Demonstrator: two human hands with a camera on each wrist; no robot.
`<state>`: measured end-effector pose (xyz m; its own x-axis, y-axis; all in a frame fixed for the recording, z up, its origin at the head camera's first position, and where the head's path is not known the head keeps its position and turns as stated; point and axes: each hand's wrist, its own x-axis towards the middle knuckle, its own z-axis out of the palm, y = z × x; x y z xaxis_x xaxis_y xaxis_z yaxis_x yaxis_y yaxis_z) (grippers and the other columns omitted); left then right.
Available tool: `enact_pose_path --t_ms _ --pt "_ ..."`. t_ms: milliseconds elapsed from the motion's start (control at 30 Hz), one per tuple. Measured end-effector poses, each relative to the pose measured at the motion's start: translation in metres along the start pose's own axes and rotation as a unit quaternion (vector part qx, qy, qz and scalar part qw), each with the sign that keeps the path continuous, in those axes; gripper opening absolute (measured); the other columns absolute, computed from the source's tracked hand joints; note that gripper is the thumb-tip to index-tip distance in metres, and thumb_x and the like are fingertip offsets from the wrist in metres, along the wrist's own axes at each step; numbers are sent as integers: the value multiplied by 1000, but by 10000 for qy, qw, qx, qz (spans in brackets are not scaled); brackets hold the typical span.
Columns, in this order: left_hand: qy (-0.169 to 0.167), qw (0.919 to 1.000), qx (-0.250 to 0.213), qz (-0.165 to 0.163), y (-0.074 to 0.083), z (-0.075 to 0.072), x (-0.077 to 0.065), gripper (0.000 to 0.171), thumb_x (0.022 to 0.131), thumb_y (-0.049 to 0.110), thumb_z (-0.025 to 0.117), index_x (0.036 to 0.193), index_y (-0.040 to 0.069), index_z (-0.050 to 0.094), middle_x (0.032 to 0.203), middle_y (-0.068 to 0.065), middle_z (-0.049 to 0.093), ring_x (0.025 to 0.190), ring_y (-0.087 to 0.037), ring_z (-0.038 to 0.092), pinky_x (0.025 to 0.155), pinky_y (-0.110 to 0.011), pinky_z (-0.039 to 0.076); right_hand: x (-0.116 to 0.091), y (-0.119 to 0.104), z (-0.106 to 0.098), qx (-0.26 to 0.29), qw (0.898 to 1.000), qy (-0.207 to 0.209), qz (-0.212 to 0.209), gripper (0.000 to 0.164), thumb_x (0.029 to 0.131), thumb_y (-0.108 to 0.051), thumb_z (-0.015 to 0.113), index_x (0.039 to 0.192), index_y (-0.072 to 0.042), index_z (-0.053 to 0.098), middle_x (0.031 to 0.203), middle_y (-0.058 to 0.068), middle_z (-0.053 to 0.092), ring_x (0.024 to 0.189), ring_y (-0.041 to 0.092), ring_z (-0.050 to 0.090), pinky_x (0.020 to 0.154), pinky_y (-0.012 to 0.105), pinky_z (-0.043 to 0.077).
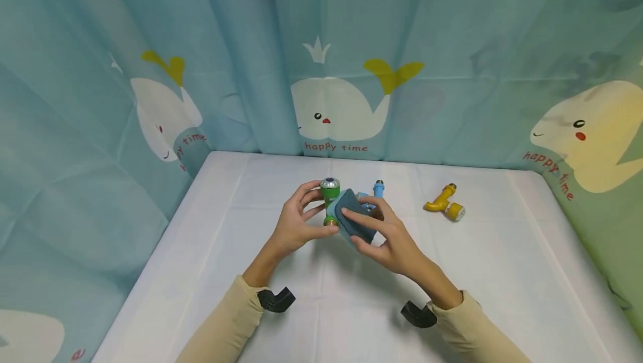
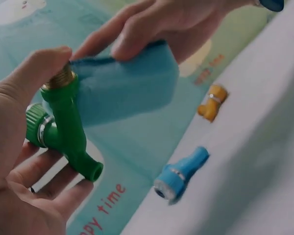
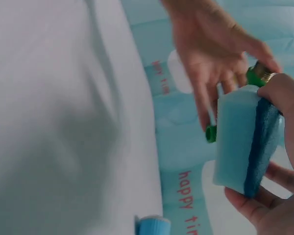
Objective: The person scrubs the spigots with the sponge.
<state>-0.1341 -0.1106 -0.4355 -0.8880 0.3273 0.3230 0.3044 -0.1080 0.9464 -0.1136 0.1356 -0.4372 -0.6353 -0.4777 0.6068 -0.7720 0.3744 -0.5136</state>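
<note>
My left hand [image 1: 296,222] holds a green faucet [image 2: 68,122] between thumb and fingers, the thumb on its brass threaded end. The faucet has a ribbed green knob with a silver ring and a short spout. In my right hand [image 1: 394,234] is a two-layer sponge [image 3: 237,142], light blue with a dark blue scouring side, pinched between thumb and fingers. The sponge's light face lies against or very near the faucet's body. In the right wrist view the sponge hides most of the faucet.
Behind the right hand a blue faucet [image 2: 181,171] lies on the white-covered table [image 1: 281,318]. Farther right lies a yellow faucet [image 1: 443,202]. A light blue curtain [image 1: 241,28] with whale prints stands along the table's back and sides.
</note>
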Motion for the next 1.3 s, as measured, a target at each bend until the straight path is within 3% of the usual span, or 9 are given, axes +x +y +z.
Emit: enact_pose_path --t_ms 133,333,500,667,833,967,1133,1233,1300 --pt "64 9987 -484 -109 4 2 -2 96 75 19 94 152 1 39 138 -21 57 129 -28 53 107 -39 49 -1 8 7 -299 9993 161 159 52 87 -12 81 137 -18 69 141 24 49 101 26 60 80 42 57" --pt "338 9847 -1707 -122 11 7 -1 111 73 29 96 156 0 30 143 -21 54 126 -26 55 97 -32 55 -2 9 14 -137 9906 839 1072 56 87 -9 80 140 -18 65 134 18 56 114 34 60 77 47 57" --pt "600 9718 -2272 -211 11 12 1 108 78 28 92 159 4 25 140 -20 55 121 -23 59 90 -27 56 5 0 18 97 9889 1177 899 60 86 -9 81 142 -19 63 136 16 54 113 34 61 80 53 58" --pt "790 9720 -2203 -221 11 16 -1 108 76 31 94 159 5 29 133 -15 59 117 -22 60 88 -27 57 4 2 24 -182 9883 1295 788 60 82 -5 84 138 -15 65 132 21 53 114 34 59 83 55 57" --pt "750 9770 -1990 -152 13 17 0 106 77 33 93 158 6 30 132 -14 60 118 -23 59 87 -27 56 6 -3 22 -108 9891 1328 626 59 83 -8 83 139 -15 65 134 20 53 113 33 59 82 52 57" --pt "677 9877 -1408 -69 13 16 1 103 76 30 93 157 8 34 132 -17 60 118 -25 58 90 -30 57 7 -6 16 103 9897 1267 663 59 83 -6 82 139 -17 65 135 16 55 113 30 60 79 49 59" --pt "453 9966 -686 108 13 9 3 102 76 33 93 156 9 37 133 -21 60 119 -28 59 100 -38 54 8 -10 7 335 9951 871 326 57 84 -7 81 138 -16 66 137 14 55 112 29 61 85 41 58" --pt "376 9947 -955 25 14 7 2 101 77 32 93 157 7 36 134 -22 60 117 -26 60 95 -36 57 7 -4 6 26 9962 786 386 56 85 -10 81 138 -17 66 136 17 54 111 30 60 83 42 57" --pt "396 9909 -1286 -37 14 7 1 105 77 33 93 158 6 32 136 -21 59 117 -25 60 92 -32 57 4 -2 8 177 9929 800 859 59 87 -9 81 142 -19 63 135 16 54 107 29 60 82 41 58"
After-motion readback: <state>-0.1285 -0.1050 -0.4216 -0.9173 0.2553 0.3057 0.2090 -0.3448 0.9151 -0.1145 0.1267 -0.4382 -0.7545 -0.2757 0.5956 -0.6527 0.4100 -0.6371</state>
